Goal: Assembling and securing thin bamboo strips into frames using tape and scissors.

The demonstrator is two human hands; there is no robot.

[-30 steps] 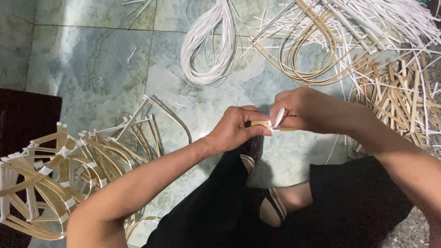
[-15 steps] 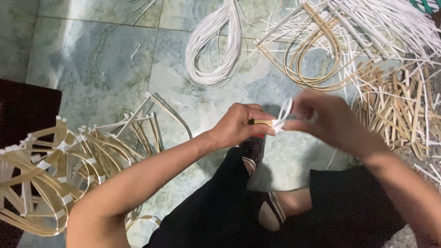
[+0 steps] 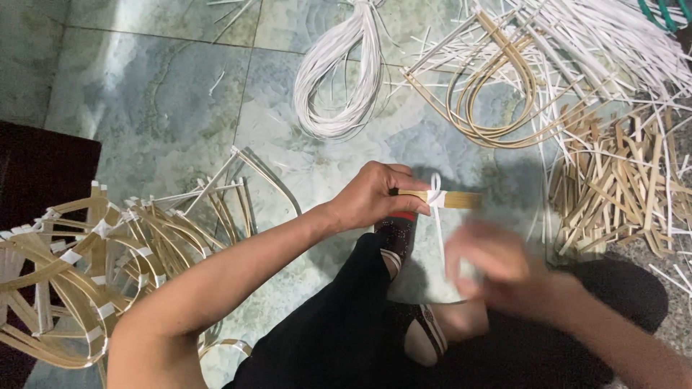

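Head view: the left hand [image 3: 375,202] pinches a short tan bamboo strip [image 3: 440,199] above the tiled floor [image 3: 166,108], a white plastic binding strand [image 3: 437,209] looped round it. The right hand [image 3: 497,270] is blurred, probably gripping the strand's tail; slack could let the wrap slip loose.
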